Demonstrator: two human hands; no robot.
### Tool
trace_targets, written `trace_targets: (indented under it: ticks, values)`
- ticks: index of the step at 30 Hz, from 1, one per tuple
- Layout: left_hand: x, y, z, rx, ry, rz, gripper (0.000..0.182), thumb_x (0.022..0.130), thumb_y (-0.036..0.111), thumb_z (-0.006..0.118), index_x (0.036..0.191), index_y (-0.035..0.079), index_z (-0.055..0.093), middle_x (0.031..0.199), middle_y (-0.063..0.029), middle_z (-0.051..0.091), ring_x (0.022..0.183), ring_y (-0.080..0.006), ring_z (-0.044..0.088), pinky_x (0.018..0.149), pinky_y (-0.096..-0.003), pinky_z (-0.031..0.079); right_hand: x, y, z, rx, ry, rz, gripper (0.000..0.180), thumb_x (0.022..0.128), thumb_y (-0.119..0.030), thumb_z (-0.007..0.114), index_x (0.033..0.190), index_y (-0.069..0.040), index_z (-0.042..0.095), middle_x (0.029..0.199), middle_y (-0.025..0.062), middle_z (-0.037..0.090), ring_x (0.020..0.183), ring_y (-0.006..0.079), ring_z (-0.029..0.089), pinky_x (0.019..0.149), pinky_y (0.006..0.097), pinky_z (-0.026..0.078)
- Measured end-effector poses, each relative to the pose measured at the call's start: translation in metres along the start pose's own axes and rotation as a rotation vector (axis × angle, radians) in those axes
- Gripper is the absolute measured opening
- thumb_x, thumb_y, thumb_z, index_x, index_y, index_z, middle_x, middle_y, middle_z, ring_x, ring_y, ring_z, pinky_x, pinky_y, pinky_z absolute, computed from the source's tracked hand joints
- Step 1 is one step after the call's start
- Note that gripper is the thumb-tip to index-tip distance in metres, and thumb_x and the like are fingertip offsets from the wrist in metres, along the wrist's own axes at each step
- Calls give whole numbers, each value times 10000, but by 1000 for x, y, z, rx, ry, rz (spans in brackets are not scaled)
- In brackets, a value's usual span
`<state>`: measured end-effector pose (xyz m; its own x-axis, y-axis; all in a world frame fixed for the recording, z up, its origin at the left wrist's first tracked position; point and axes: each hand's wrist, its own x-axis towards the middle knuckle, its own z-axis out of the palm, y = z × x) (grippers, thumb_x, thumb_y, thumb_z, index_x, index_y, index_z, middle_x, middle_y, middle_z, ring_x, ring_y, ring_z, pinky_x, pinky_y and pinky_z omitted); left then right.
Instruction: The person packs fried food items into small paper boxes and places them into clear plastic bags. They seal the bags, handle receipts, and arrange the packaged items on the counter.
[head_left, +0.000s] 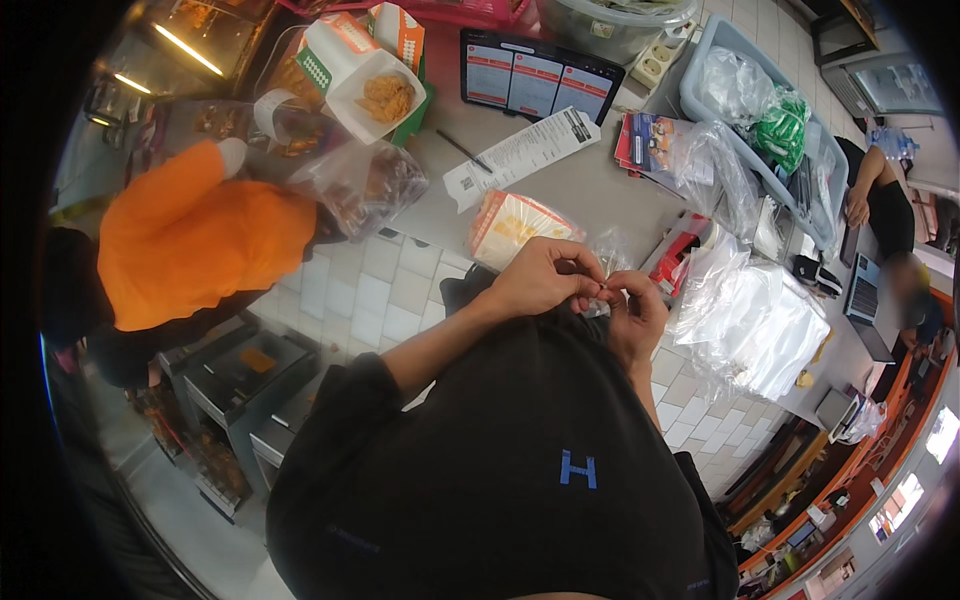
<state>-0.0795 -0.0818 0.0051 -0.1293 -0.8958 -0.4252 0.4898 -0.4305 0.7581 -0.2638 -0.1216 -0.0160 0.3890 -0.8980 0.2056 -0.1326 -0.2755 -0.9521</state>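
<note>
My left hand (541, 279) and my right hand (637, 309) meet at the table edge, in front of my dark shirt. Their fingertips pinch a tiny piece between them, which looks like thin clear plastic; my fingers cover most of it. Just beyond my hands is a clear plastic bag (612, 249), crumpled on the counter. A food packet with an orange-and-white print (519, 225) lies beside my left hand, with a shiny clear film over it. Behind it stretches a long printed paper slip (525, 156), with a black pen (463, 150) across its edge.
A tablet (536, 75) stands at the back, beside a white-and-green box of fried chicken (364, 82). Stacked clear bags (757, 330) hang over the counter edge at right, below a blue-grey basket (772, 127). A co-worker in an orange top (210, 240) stands close at left.
</note>
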Motion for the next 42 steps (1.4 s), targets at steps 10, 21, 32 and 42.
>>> trace_targets:
  ticks: [10,21,32,42]
  values:
    - [9,-3,-13,79,-174,-85,87,943,70,731,1009,19,703,833,-26,687,650,-83,594,607,-238,478,16,-10,-15,-149,-184,-9,197,770,114,716,910,-15,664,904,101,640,805,241,644,698,330,521]
    - [14,-4,-21,204,-306,-163,123,939,148,763,981,57,690,768,30,613,657,-54,532,626,-238,430,22,-31,-23,-163,-416,117,224,779,147,637,927,-14,680,871,106,616,786,252,634,692,341,502]
    - [10,-8,-14,726,-78,749,175,808,123,765,943,72,666,1036,-57,623,970,-270,628,795,-368,517,6,-32,-9,140,38,138,131,1058,-127,568,957,-49,535,904,17,513,779,97,454,676,239,368]
    - [25,0,-58,828,-43,752,150,763,57,693,890,60,613,1005,-132,612,952,-352,633,822,-423,524,18,-98,-26,286,281,2,163,1067,-177,586,979,-52,529,854,64,556,654,100,494,542,235,390]
